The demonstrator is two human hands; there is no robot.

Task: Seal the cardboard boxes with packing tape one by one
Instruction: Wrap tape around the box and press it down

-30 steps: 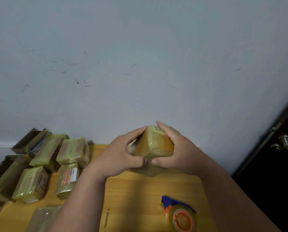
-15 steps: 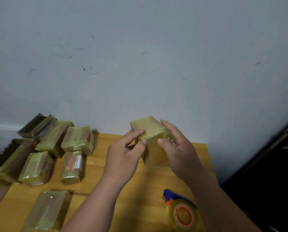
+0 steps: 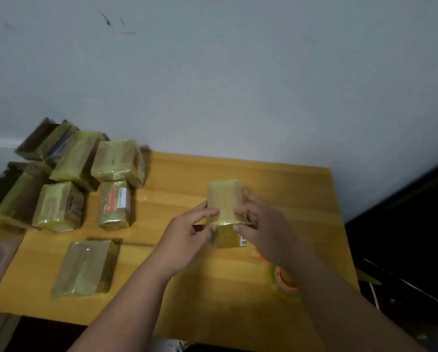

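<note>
The pale wall (image 3: 238, 85) is filling the upper half of the view, with a few dark scuff marks high up, and the wooden table (image 3: 289, 189) is standing against it, its far edge touching the wall. A dark doorway area is sitting off the table's right edge. A cluster of taped boxes (image 3: 73, 179) is lying on the table's left part, several leaning on one another, some spilling past its left edge; the one nearest the table's middle is showing a white and orange label (image 3: 115, 203). A flat wrapped box (image 3: 85, 266) is lying alone toward the table's near left side, apart from the cluster.

The cardboard box (image 3: 224, 199), covered in yellowish tape, is sitting on the table just right of its middle, both hands touching it. The left hand (image 3: 185, 237) is gripping the box's left side, thumb and fingers curling onto its near top edge. The right hand (image 3: 266, 224) is holding the right side, fingertips pinching the same edge, where a glossy fold of tape is catching the light. A tape roll (image 3: 285, 282) with an orange core is resting on the table's near right part, partly hidden under the right forearm
</note>
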